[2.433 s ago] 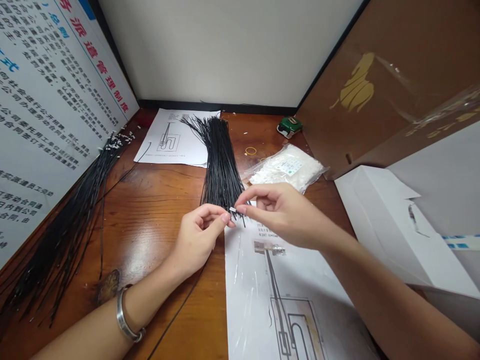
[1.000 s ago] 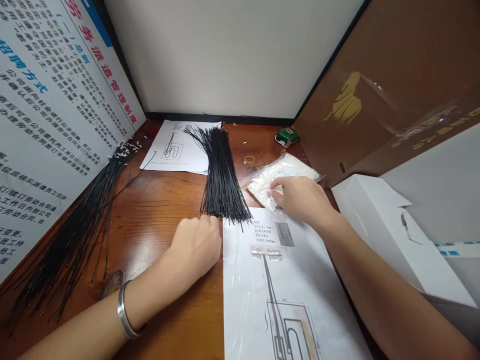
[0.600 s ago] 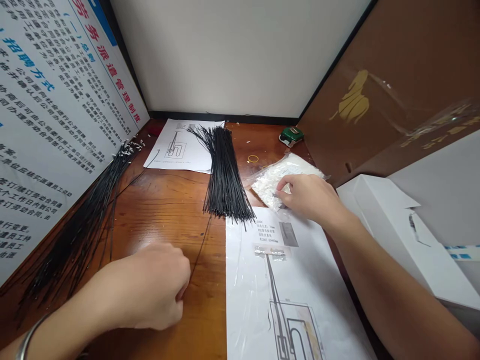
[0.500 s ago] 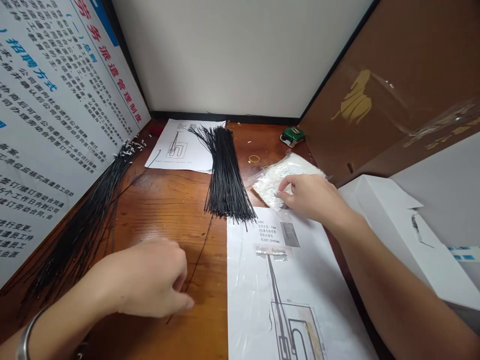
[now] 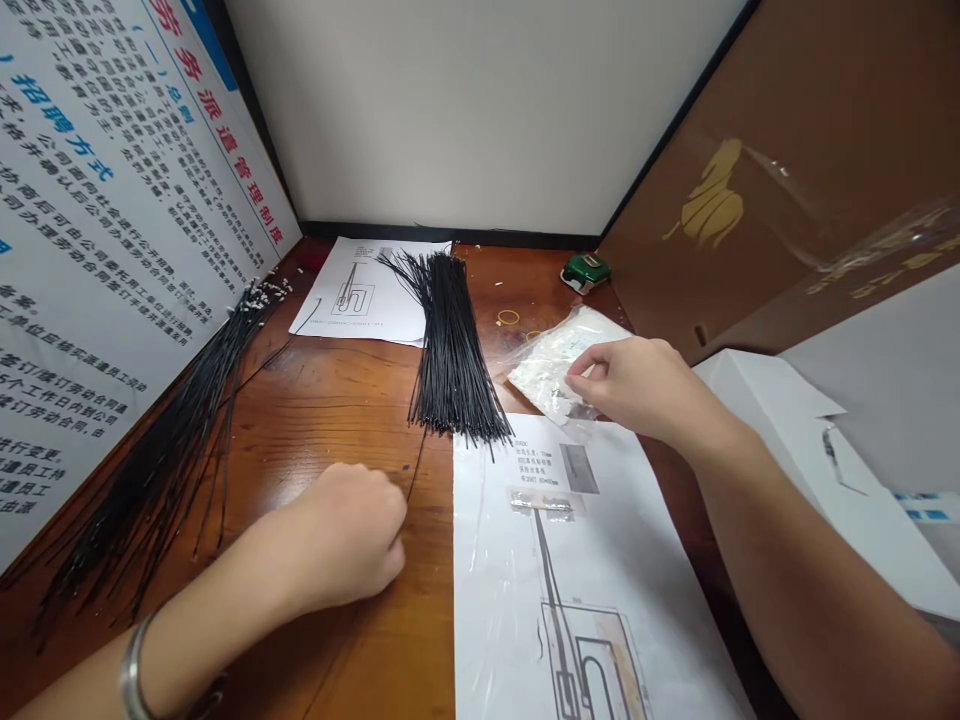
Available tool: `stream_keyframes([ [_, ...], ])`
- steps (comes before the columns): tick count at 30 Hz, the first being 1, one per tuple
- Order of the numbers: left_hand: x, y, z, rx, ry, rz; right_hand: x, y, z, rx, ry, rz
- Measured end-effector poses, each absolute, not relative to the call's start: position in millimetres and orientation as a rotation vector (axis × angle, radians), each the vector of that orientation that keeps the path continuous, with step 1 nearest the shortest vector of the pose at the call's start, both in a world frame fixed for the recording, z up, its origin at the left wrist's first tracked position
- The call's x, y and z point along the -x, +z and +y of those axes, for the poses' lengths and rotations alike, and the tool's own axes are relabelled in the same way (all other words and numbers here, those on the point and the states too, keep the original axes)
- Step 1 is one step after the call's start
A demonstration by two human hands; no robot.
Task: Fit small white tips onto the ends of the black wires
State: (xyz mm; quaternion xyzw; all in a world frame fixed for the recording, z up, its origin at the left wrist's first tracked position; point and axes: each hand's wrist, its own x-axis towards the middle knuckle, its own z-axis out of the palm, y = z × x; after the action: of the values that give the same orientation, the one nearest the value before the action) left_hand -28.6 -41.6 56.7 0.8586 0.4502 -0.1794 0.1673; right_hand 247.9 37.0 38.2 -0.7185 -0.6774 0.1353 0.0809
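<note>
My left hand (image 5: 341, 540) is closed in a loose fist low over the wooden table, left of the large printed sheet. Its fingertips are hidden, so whatever they hold cannot be seen. A thin dark wire (image 5: 417, 467) shows just beyond its knuckles, by the big bundle of black wires (image 5: 454, 350). At the clear bag of small white pieces (image 5: 544, 365), my right hand (image 5: 630, 385) has thumb and forefinger pinched together over the near right part. Anything between those fingertips is too small to make out.
Another wire bundle with white ends (image 5: 187, 400) lies along the left sign board (image 5: 135, 180). A drawing sheet (image 5: 337, 300) lies at the back, a larger one (image 5: 502, 570) in front. A green tape measure (image 5: 585, 272), rubber band (image 5: 508, 318) and white box (image 5: 795, 440) are farther right.
My left hand has moved right and slightly forward, its thumb now tucked in closer. My right hand has shifted slightly right and up at the bag, fingers still pinched.
</note>
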Motion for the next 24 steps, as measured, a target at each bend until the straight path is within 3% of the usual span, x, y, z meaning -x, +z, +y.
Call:
stream_keyframes([
  [10,16,40,-22,-2.457,-0.233,1.659,-226,48,20,1.952,0.615,-2.147],
  [17,28,56,-26,-2.452,-0.488,1.349,-203,40,7,1.816,0.739,-2.519],
  [24,17,46,-20,-2.446,-0.256,1.568,-207,32,9,1.768,0.706,-2.556],
])
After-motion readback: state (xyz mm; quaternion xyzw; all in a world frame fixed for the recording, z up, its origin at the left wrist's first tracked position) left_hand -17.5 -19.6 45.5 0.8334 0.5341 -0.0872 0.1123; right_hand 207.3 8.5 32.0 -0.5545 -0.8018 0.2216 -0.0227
